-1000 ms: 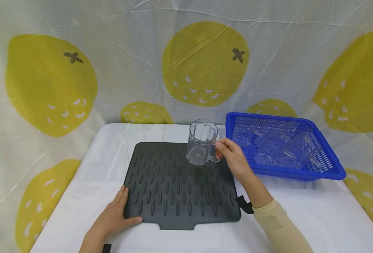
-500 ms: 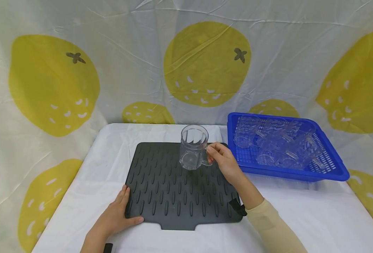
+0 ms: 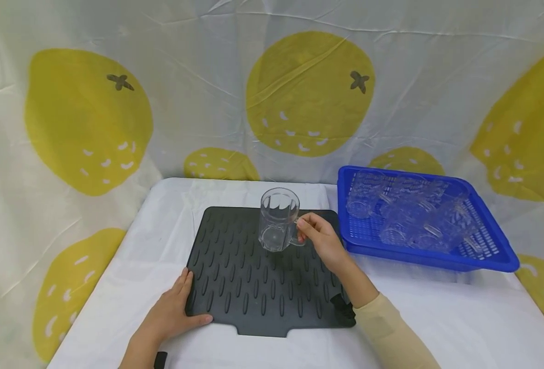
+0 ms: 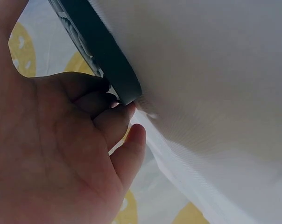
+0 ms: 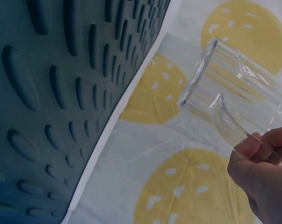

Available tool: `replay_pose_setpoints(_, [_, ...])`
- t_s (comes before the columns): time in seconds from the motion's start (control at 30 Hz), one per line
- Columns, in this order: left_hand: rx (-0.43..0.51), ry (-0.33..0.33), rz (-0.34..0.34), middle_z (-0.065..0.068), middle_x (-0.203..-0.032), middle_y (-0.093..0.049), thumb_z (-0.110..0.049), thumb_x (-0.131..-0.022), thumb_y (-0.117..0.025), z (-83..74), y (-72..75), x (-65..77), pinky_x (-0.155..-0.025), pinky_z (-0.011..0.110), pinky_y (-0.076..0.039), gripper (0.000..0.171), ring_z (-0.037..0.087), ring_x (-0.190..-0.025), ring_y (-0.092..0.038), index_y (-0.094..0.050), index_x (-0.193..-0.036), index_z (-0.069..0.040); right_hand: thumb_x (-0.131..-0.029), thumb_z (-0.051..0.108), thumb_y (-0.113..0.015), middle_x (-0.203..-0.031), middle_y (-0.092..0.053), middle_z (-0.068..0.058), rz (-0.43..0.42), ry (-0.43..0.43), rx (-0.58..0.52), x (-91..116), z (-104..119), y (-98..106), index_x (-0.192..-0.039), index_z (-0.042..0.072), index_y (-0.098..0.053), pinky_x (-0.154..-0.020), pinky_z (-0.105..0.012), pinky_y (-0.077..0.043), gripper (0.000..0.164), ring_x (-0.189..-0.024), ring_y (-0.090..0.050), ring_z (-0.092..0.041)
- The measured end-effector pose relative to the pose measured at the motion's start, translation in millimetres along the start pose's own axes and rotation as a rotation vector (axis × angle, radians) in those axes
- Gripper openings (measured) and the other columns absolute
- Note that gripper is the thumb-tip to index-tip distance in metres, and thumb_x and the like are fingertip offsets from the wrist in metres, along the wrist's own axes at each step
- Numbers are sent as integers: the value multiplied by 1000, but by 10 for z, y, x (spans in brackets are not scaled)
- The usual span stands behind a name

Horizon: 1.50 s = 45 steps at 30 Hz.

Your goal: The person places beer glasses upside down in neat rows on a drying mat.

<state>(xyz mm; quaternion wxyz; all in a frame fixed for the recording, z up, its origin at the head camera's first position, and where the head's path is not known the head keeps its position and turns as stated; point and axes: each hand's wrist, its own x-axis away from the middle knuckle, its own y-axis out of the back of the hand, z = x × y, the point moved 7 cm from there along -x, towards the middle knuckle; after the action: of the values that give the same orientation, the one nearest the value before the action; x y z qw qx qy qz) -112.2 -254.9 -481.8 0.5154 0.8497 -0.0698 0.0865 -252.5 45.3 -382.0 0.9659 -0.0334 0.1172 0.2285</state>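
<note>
My right hand (image 3: 323, 242) pinches the handle of a clear, faceted mug (image 3: 278, 219), held upright over the right half of a dark ribbed drying mat (image 3: 253, 300). In the right wrist view the mug (image 5: 239, 81) lies sideways in the picture, its base facing the mat (image 5: 61, 107) with a gap between. Thumb and fingers of the right hand (image 5: 267, 172) close on the handle. My left hand (image 3: 168, 312) rests at the mat's front left corner, thumb along the front edge, fingers along the left edge. In the left wrist view, the left hand's fingers (image 4: 115, 123) touch the mat's rim (image 4: 117, 70).
At the back right, a blue plastic basket (image 3: 488, 259) holds several more clear mugs (image 3: 408, 212). A white cloth (image 3: 419, 318) covers the table. Behind it hangs a pale curtain (image 3: 198, 92) printed with lemons.
The right hand has carried the mug leftward and down, from beside the basket to lower over the mat. The left hand stays at the mat's corner.
</note>
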Motion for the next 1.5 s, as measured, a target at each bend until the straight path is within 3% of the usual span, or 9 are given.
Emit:
replay_pose_setpoints(0.33, [-72,-28,-3,29,-156,-18,-63,-69,-78,-64,40,-39,-102,64,-32,123,47,-140,-25,-23,-149,11,-104,7,-44,-74,-45,-6,33,-16,-9,21,-70,-39,-96,-7,-50,-72,-26,-47,18,-70,-52,-14])
replay_pose_setpoints(0.5, [-113,-40,10,31,-153,-24,-59,-71,-79,-95,115,-68,-103,62,-33,116,48,-138,-27,-29,-146,13,-104,8,-43,-74,-44,-5,63,1,-13,19,-72,-71,-96,-10,-48,-72,-27,-46,20,-71,-51,-13])
replay_pose_setpoints(0.6, [-78,-65,10,31,-151,-29,-55,-75,-78,-148,204,-103,-104,62,-32,107,49,-137,-29,-34,-144,13,-104,8,-42,-76,-44,-5,79,4,-12,15,-83,-87,-96,-11,-47,-72,-26,-47,21,-72,-50,-13])
replay_pose_setpoints(0.73, [85,-173,2,27,-148,-38,-50,-87,-69,-294,303,-210,-107,58,-31,87,45,-136,-34,-39,-144,9,-105,9,-42,-77,-43,-6,96,2,-7,10,-96,-110,-95,-8,-47,-73,-27,-47,20,-73,-51,-14])
replay_pose_setpoints(0.9, [437,-281,65,21,-140,-51,-37,-103,-50,-553,289,-438,-103,54,-39,57,38,-129,-48,-43,-143,4,-104,8,-44,-76,-44,-6,98,4,8,14,-93,-135,-95,-9,-47,-73,-28,-47,20,-73,-51,-16])
replay_pose_setpoints(1.03, [731,-229,180,22,-129,-59,-35,-105,-43,-711,186,-635,-100,48,-44,56,34,-119,-57,-41,-143,7,-104,8,-44,-76,-46,-6,100,1,30,34,-97,-158,-97,-13,-47,-74,-29,-47,22,-73,-52,-19])
replay_pose_setpoints(1.2, [981,-85,339,19,-117,-66,-45,-105,-36,-865,-36,-828,-90,39,-52,66,27,-106,-65,-34,-145,8,-104,8,-45,-76,-49,-5,110,15,52,61,-93,-177,-97,-12,-48,-72,-28,-47,22,-72,-52,-15])
replay_pose_setpoints(1.33, [1065,-21,387,15,-105,-70,-51,-104,-33,-959,-100,-923,-82,36,-55,72,21,-92,-69,-30,-145,9,-103,8,-46,-76,-50,-4,127,22,58,76,-77,-194,-98,-12,-50,-71,-29,-47,21,-71,-52,-18])
replay_pose_setpoints(1.5, [1069,7,394,13,-98,-72,-53,-104,-30,-1028,-66,-1002,-77,35,-56,73,18,-85,-69,-34,-141,9,-103,10,-46,-76,-49,-6,145,45,71,96,-12,-203,-98,-13,-51,-70,-30,-47,23,-70,-51,-27])
